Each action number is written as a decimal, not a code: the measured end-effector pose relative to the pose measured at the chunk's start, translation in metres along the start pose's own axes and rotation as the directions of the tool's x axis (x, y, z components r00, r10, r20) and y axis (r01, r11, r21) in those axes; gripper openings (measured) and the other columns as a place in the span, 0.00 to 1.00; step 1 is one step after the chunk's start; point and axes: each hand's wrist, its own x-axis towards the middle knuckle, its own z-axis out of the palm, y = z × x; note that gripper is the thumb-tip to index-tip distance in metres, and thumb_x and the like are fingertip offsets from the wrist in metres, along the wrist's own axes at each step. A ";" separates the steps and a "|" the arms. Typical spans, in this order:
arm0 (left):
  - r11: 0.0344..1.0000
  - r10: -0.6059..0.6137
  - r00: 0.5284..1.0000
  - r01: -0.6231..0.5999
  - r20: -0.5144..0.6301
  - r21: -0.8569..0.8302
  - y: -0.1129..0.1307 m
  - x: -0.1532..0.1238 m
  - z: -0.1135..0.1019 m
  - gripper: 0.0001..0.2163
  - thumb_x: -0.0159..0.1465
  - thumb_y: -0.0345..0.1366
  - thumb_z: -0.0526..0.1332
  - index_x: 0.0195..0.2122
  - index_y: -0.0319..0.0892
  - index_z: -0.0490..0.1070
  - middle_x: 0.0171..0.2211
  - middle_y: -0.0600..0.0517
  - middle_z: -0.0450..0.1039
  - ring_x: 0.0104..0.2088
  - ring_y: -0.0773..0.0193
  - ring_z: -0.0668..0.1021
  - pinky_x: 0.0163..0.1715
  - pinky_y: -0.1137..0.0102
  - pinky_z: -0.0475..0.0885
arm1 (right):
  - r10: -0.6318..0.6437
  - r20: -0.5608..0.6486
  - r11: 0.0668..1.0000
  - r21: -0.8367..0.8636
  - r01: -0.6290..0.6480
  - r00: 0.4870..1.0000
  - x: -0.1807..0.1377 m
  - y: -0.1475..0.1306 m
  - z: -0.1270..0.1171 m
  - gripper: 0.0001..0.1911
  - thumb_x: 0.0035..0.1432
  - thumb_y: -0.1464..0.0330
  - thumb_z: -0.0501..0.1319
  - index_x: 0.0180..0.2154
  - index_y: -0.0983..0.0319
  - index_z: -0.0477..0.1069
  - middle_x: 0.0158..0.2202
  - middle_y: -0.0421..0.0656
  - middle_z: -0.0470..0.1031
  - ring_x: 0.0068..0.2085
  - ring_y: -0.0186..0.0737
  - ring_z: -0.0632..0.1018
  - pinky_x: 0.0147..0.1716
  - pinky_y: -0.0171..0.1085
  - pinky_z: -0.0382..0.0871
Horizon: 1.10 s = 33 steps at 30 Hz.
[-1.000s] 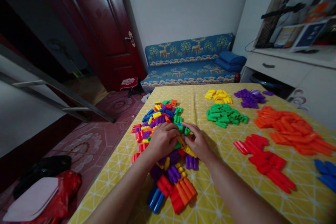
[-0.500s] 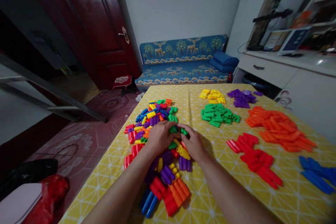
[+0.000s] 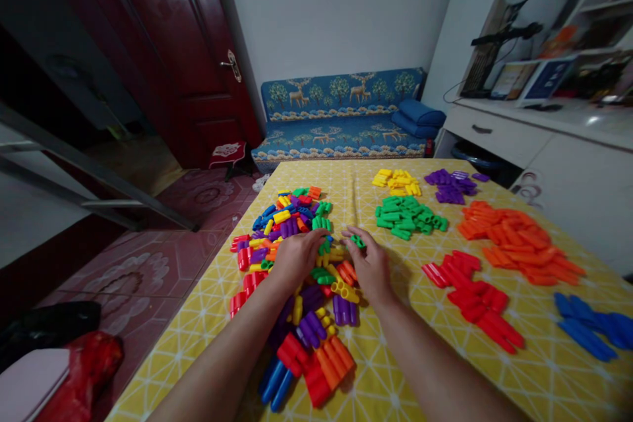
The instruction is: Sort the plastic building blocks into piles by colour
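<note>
A mixed heap of plastic building blocks (image 3: 289, 227) in several colours lies in front of me on the table's left half. Over the heap, my left hand (image 3: 299, 256) has its fingertips closed on a green block (image 3: 324, 246), which the fingers partly cover. To its right, my right hand (image 3: 370, 264) grips another green block (image 3: 357, 241) between thumb and fingers. Below the hands, a yellow block (image 3: 345, 291) and a purple block (image 3: 345, 311) lie near my right wrist. An orange block (image 3: 335, 361) sits at the heap's near end.
On the yellow patterned tablecloth (image 3: 395, 369), single-colour piles stand to the right: green (image 3: 410, 216), yellow (image 3: 397, 181), purple (image 3: 451, 186), orange (image 3: 519, 241), red (image 3: 475, 297) and blue (image 3: 591, 324). Behind the table is a blue sofa (image 3: 336, 135); a white cabinet (image 3: 568, 184) stands right.
My hands have moved slightly apart. The right hand has drawn a little to the right with its green block, uncovering more blocks between the hands.
</note>
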 end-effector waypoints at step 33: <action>0.992 -0.048 0.999 0.051 0.026 -0.115 -0.003 0.000 -0.003 0.17 0.60 0.26 0.52 0.45 0.41 0.77 0.39 0.47 0.77 0.38 0.59 0.79 0.39 0.67 0.71 | -0.008 -0.281 0.747 -0.640 -0.181 0.960 0.028 0.013 -0.063 0.28 0.63 0.51 0.49 0.21 0.60 0.74 0.21 0.48 0.74 0.25 0.42 0.72 0.27 0.38 0.58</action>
